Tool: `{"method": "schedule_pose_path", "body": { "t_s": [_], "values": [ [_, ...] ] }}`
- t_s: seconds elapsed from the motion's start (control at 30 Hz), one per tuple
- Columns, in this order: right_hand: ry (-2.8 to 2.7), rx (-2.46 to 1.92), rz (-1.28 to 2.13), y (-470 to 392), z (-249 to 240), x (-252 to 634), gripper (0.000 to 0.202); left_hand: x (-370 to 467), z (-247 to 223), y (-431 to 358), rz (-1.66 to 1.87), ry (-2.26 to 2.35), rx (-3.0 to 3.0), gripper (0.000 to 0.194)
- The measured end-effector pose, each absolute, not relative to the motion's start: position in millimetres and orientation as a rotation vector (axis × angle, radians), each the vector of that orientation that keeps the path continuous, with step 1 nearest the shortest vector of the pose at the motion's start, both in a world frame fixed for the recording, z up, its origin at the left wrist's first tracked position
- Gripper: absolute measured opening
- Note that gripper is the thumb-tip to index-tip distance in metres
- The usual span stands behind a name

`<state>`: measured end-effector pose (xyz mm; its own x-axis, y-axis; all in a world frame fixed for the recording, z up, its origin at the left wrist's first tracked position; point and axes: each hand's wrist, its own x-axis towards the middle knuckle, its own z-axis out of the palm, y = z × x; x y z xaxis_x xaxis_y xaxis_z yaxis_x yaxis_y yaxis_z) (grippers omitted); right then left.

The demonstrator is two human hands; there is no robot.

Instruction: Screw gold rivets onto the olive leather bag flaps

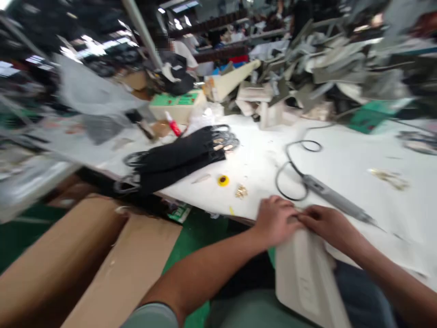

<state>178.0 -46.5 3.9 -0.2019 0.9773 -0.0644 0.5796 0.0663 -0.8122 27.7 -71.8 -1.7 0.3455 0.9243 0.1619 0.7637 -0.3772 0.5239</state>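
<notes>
My left hand (pixel 276 222) has its fingers wrapped over the top end of a light beige bag-like piece (pixel 302 278), which hangs down over my lap at the table edge. Close beside it, my right hand (pixel 322 223) pinches the same top end with thumb and fingers. Motion blur hides the detail between the fingertips. A grey pen-shaped electric tool (pixel 332 198) with a black cable lies right of my hands. Small gold metal pieces (pixel 241 191) and a yellow ring with a dark centre (pixel 223 181) lie left of them on the table.
Black straps (pixel 180 159) with grey cord loops lie across the white table (pixel 259 150). Behind them are a red-and-white bottle (pixel 173 125) and a green-topped box (pixel 177 107). Beige pieces (pixel 331 73) are piled at the back. An open cardboard box (pixel 136 264) stands at lower left.
</notes>
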Motion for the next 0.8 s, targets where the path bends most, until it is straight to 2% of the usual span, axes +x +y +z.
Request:
{"method": "schedule_pose_path", "body": {
  "t_s": [0.13, 0.3, 0.37, 0.43, 0.5, 0.57, 0.63, 0.7, 0.8],
  "values": [
    [-1.89, -1.692, 1.115, -55, 19, 222, 0.022, 28, -3, -57, 0.674, 1.45, 2.225, 0.023],
    [-1.869, -1.637, 1.111, -57, 28, 222, 0.033, 32, -3, -60, 0.686, 1.439, 2.221, 0.02],
    [-1.867, -1.621, 0.923, -57, 30, 230, 0.032, 33, -2, -61, 0.682, 1.453, 2.223, 0.02],
    [-1.862, -1.653, 0.564, -52, 30, 244, 0.027, 32, -1, -61, 0.68, 1.459, 2.222, 0.02],
    [-1.908, -1.741, 0.221, -42, 26, 261, 0.037, 32, -2, -60, 0.674, 1.458, 2.218, 0.02],
    [-2.013, -1.872, 0.071, -29, 19, 275, 0.051, 33, -2, -59, 0.665, 1.458, 2.212, 0.021],
    [-2.118, -1.962, 0.102, -15, 12, 284, 0.051, 33, -3, -59, 0.655, 1.46, 2.204, 0.021],
    [-2.122, -1.974, 0.225, -7, 8, 290, 0.044, 34, -4, -59, 0.646, 1.465, 2.201, 0.022],
    [-1.848, -1.83, 0.633, -6, 17, 290, 0.043, 33, -6, -59, 0.637, 1.462, 2.217, 0.021]
  ]
}}
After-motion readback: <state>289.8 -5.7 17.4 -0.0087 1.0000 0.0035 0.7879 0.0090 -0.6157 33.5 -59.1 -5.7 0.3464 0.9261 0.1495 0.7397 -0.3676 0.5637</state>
